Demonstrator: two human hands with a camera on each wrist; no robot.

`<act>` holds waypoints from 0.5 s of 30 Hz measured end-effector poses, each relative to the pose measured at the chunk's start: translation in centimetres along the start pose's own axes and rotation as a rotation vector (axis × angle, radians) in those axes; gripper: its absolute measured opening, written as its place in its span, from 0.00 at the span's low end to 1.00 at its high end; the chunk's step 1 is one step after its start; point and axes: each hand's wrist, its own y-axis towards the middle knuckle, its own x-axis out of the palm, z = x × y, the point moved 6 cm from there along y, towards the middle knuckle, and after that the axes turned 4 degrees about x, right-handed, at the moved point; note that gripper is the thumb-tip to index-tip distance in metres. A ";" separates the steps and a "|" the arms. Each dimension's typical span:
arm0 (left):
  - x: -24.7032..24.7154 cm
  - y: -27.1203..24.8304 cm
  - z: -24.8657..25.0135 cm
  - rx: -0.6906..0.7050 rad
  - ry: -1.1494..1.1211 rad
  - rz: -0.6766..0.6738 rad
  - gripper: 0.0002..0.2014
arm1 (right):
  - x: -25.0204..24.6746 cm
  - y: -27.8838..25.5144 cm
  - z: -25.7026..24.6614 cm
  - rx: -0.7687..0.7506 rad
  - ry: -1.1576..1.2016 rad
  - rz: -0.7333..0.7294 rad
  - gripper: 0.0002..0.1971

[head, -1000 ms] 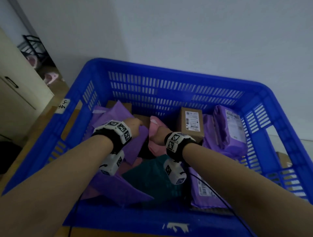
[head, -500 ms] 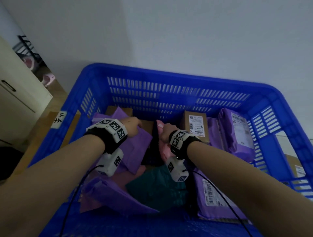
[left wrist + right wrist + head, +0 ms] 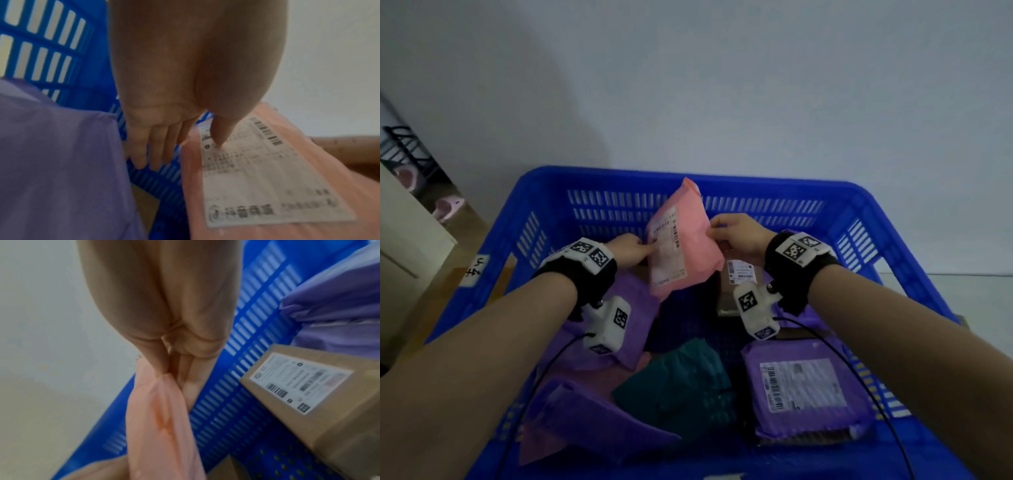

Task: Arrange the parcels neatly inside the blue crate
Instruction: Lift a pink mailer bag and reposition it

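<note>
Pink parcel [image 3: 681,240] raised over blue crate [image 3: 859,212], pinched between both hands: left hand [image 3: 628,251], right hand [image 3: 739,234].

Both hands meet over the middle of the crate [image 3: 541,192], the raised parcel [image 3: 681,240] upright between them, left hand [image 3: 628,251] on its left edge, right hand [image 3: 739,234] on its right. Behind the right wrist a box [image 3: 739,274] stands near the far wall. Near right lies a labelled parcel [image 3: 804,387], a folded one [image 3: 681,380] just left of it, another [image 3: 592,421] near left
</note>
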 end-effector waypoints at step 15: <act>2.8 -2.0 5.1 -0.004 -0.818 -0.154 0.18 | -6.7 -2.4 3.4 0.035 0.107 0.218 0.10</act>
